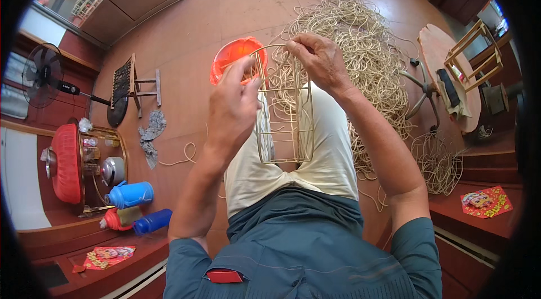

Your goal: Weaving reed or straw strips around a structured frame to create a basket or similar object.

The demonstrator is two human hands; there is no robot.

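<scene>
Both hands hold up a small open frame of pale rattan canes over my lap. My left hand grips its left side near the top. My right hand pinches the curved top rim, with a thin strand between the fingers. The frame has upright canes and a rectangular bottom edge. Behind it lies a large heap of loose rattan strands on the red floor.
An orange plastic basin sits on the floor behind my left hand. A small wooden stool, a grey rag, a standing fan, blue and red flasks, a round table and a woven piece surround me.
</scene>
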